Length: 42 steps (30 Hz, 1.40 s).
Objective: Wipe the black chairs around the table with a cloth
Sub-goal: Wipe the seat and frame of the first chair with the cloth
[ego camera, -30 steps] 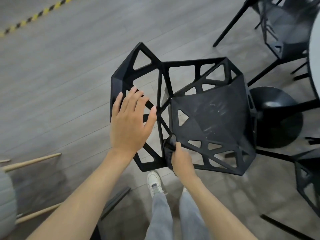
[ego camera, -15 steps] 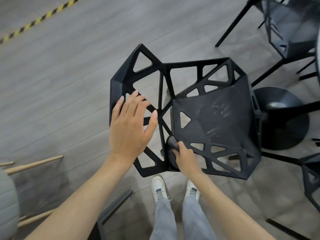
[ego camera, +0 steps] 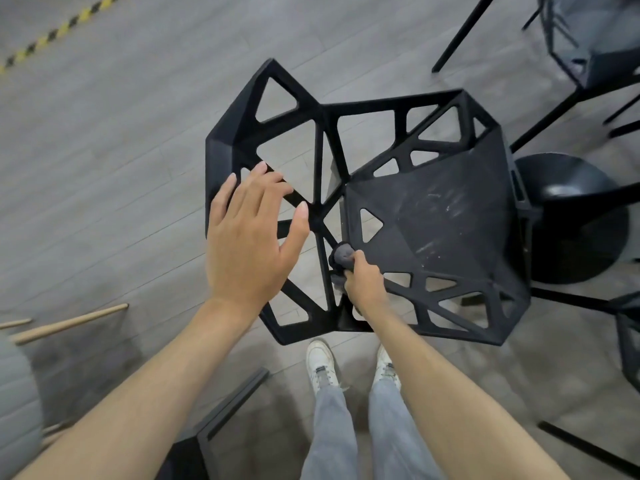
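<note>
- The chair (ego camera: 433, 216) sits dead centre below me, black, angular, cut through with triangular holes; its seat shows pale scuffs and dust streaks.
- The cloth (ego camera: 341, 256), a small grey wad, is pressed against the chair where the seat's left edge meets the open lattice of the back.
- My right hand (ego camera: 363, 282) has its fingers curled tight round the cloth, holding it to that joint.
- My left hand (ego camera: 247, 233) is spread flat, fingers straight and slightly fanned, over the lattice bars left of the seat; I cannot tell whether it touches them or floats just above. It holds nothing.
- Just below the chair stand my two white shoes (ego camera: 320, 365) and grey trouser legs (ego camera: 334, 431).
- Right of the chair, close against its edge, is a round black table base (ego camera: 575, 220).
- Beyond the chair at upper right stands a second black chair (ego camera: 588, 46), its thin legs reaching toward the base.
- A third black frame (ego camera: 628, 341) pokes in at the right edge, near the chair's lower right corner.
- Left of the chair, well apart, lie pale wooden legs (ego camera: 69, 322) by a grey blurred seat.
- Far upper left of the chair runs yellow-black tape (ego camera: 59, 29) across the grey plank floor (ego camera: 104, 168).
</note>
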Available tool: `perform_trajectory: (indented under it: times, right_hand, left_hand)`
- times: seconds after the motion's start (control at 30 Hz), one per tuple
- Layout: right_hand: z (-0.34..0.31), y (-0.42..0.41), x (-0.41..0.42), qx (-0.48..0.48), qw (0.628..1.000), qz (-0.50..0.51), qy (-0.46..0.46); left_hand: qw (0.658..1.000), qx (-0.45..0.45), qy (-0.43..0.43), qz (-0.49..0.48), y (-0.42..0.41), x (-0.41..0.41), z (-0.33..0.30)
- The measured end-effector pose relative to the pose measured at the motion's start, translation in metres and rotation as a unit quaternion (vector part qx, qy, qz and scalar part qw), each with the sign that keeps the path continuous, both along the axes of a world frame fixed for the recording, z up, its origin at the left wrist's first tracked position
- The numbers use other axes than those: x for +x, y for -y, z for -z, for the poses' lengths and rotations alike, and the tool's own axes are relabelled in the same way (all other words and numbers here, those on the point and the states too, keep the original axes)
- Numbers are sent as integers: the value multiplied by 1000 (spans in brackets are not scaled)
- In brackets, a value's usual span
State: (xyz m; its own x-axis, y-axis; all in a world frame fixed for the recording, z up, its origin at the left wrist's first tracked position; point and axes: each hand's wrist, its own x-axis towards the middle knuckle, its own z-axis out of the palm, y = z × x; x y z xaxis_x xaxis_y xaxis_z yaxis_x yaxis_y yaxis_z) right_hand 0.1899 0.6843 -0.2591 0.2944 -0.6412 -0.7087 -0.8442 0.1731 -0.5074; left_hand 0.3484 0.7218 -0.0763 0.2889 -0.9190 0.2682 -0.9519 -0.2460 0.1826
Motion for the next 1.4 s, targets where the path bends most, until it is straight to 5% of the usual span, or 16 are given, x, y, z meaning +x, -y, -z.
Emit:
perform_trajectory:
  times: [0.37,0.57,0.83,0.93,1.17,1.3,1.4]
  right_hand:
    - [-76,-40,-81,-100,971,-209,51]
    - [-65,-30,-155,-123,990,-68,-12]
    - [-53,-87,-62,-171,973,-2,152]
    - [-42,-83,-86,-193,963,-64,177]
    - [-15,-49,-196,-135,989,50,20]
    - [-23,-59,-173,-151,981,122,3]
    - [-31,-71,-129,-172,982,67,37]
  left_hand:
    - [1000,0,2,-2,1,-2,-3]
    - [1000,-16,-4,-2,0,0,2]
    - [1000,-14,-6,0,1,1,1]
    - [1000,-11,-3,11,0,1,0]
    - [1000,1,-2,10,1,1,0]
    - [1000,4,1,7,1,0,-1]
    - [1000,8,2,6,1,-1,-2]
